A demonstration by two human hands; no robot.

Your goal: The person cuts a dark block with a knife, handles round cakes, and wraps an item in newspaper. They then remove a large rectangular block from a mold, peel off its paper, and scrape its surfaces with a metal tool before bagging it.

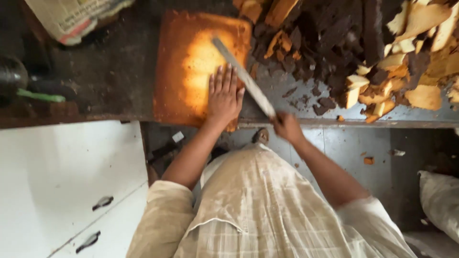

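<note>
Clamped in the right hand (287,125), a long blade (244,78) rests against the orange slab (184,67) pressed flat by the open left hand (224,98), uncut beside a big heap of chopped pieces (382,52).

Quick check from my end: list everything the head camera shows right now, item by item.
wooden board: one, orange-brown, on the dark counter, left of centre
long blade: one, grey metal, slanting across the board's right edge
pile of chunks: many, dark brown and pale tan, counter's right side
counter: one, dark
newspaper: one, folded, top left
drawers: two handles visible, white, lower left
sack: one, pale, floor at right
left hand: flat on the board
right hand: gripping the blade's near end
</note>
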